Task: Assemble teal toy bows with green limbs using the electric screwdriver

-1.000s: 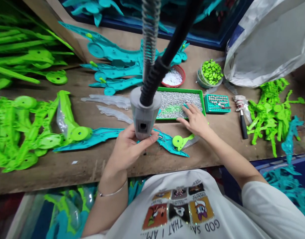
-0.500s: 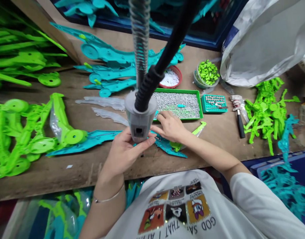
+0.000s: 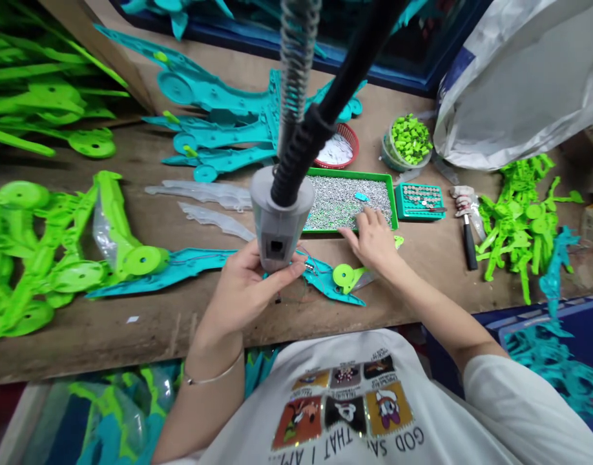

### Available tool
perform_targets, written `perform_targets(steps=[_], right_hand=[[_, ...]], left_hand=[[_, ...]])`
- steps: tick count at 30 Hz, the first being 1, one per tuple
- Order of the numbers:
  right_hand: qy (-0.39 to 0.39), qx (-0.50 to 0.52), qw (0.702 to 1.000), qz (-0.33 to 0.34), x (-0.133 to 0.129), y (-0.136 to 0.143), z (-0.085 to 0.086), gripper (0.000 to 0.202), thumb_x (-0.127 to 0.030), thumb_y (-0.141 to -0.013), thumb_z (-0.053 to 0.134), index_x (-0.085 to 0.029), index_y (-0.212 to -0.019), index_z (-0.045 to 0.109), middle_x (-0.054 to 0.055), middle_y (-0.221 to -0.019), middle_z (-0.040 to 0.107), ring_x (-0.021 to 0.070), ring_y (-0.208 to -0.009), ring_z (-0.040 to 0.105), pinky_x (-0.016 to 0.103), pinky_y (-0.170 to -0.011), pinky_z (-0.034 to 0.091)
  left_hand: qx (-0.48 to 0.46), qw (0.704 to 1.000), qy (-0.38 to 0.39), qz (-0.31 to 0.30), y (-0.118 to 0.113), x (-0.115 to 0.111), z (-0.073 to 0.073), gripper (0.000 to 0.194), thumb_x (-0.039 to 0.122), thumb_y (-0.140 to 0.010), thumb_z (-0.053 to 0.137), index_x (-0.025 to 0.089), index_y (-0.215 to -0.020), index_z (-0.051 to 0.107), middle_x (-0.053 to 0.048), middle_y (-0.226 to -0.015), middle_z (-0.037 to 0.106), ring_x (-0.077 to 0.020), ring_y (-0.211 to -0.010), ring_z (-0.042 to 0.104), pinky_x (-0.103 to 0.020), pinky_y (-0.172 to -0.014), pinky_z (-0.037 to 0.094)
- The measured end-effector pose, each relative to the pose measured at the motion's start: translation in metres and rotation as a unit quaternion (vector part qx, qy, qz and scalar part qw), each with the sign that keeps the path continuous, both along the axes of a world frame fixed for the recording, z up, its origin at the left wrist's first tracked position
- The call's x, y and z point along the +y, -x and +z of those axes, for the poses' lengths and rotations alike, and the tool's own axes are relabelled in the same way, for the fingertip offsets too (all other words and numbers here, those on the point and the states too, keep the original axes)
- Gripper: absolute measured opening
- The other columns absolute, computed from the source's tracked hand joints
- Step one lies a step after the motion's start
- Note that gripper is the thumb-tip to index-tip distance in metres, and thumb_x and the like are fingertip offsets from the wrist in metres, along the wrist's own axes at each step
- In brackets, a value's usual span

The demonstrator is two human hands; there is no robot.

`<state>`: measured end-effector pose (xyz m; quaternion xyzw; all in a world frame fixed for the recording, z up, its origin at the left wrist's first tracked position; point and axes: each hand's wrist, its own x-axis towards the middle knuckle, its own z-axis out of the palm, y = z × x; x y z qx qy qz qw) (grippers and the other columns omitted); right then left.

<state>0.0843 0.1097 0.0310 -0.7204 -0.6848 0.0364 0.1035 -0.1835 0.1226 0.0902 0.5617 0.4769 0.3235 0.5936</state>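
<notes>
My left hand [image 3: 250,287] is wrapped round the lower body of a grey electric screwdriver [image 3: 283,223], which hangs upright from a coiled spring and a black cable. Just beneath lies a long teal plastic toy-gun half [image 3: 199,259] with thin wires and small metal parts in it; the screwdriver's tip is hidden. My right hand [image 3: 374,242] reaches over the front edge of a green tray [image 3: 395,206] full of small screws. Its fingertips touch the screws, the thumb stands apart, and I see nothing held. A lime-green part [image 3: 343,278] with a round disc lies below that hand.
Lime-green parts [image 3: 20,258] pile up on the left, more [image 3: 533,213] on the right. Teal shells [image 3: 219,97] and clear strips [image 3: 204,190] lie behind. A red basket [image 3: 357,145], a tub of green pieces [image 3: 407,141], a teal box [image 3: 420,201] and a black-handled hammer [image 3: 469,242] stand around.
My right hand has moved right, away from beside the screwdriver to the tray's front right, its thumb spreading apart. The left hand stays round the screwdriver. The view has shifted slightly.
</notes>
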Motion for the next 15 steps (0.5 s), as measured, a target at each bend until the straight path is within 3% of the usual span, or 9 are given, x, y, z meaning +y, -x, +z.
perform_targets(steps=[5, 9, 12, 15], right_hand=[[0.002, 0.063, 0.99, 0.13, 0.02, 0.056, 0.001, 0.068, -0.068, -0.102, 0.041, -0.01, -0.129, 0.064, 0.022, -0.152, 0.056, 0.0354, -0.147, 0.047, 0.053, -0.124, 0.039], [0.022, 0.081, 0.97, 0.229, 0.03, 0.056, 0.003, 0.059, -0.063, -0.104, 0.042, -0.016, -0.132, 0.066, 0.014, -0.155, 0.057, 0.0299, -0.151, 0.044, 0.05, -0.126, 0.037], [0.03, 0.056, 0.981, 0.184, 0.024, 0.026, 0.003, 0.056, -0.061, -0.105, 0.044, -0.022, -0.14, 0.063, 0.009, -0.16, 0.053, 0.0334, -0.154, 0.04, 0.059, -0.126, 0.035], [0.024, 0.027, 0.994, 0.1, 0.01, -0.011, 0.001, 0.057, -0.058, -0.105, 0.045, -0.021, -0.145, 0.061, 0.011, -0.16, 0.053, 0.0345, -0.153, 0.041, 0.058, -0.125, 0.036]], left_hand=[[-0.012, 1.0, -0.008, 0.006, -0.003, -0.001, 0.003, 0.037, 0.049, -0.073, 0.089, 0.02, -0.092, 0.075, -0.006, -0.09, 0.079, -0.0222, -0.082, 0.072, -0.035, -0.079, 0.059], [-0.007, 1.0, -0.006, 0.009, -0.004, -0.003, 0.005, 0.035, 0.049, -0.075, 0.088, 0.021, -0.092, 0.074, -0.006, -0.091, 0.079, -0.0226, -0.082, 0.072, -0.036, -0.077, 0.059], [-0.001, 1.0, -0.007, 0.003, -0.003, -0.003, 0.004, 0.034, 0.048, -0.076, 0.088, 0.022, -0.092, 0.075, -0.006, -0.093, 0.079, -0.024, -0.085, 0.072, -0.038, -0.08, 0.059], [-0.004, 1.0, -0.017, -0.009, -0.002, -0.001, 0.001, 0.032, 0.048, -0.077, 0.088, 0.022, -0.091, 0.076, -0.006, -0.096, 0.079, -0.0246, -0.089, 0.073, -0.038, -0.084, 0.059]])
